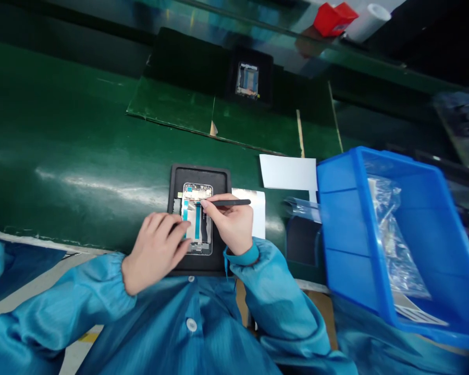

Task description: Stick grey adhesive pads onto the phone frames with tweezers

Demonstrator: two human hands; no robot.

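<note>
An opened phone [193,229], its inner parts and blue strips showing, lies in a black tray [221,180] on the green bench close to my body. My left hand [156,247] rests over the phone's left edge, thumb and fingers apart, fingertips on or just above its lower half. In a pinch between thumb and fingers, my right hand [233,221] holds a slim black pen-like tool [234,202]. The tool lies nearly level, its tip over the upper middle of the phone. My fingers partly hide the tip, so I cannot tell whether it touches.
A blue bin [344,224] with clear plastic bags [394,234] stands at the right. White paper [289,172] and a dark sheet-like item [301,239] lie beside it. Farther back, another opened phone [247,80] sits in a black tray on a raised green board [175,101].
</note>
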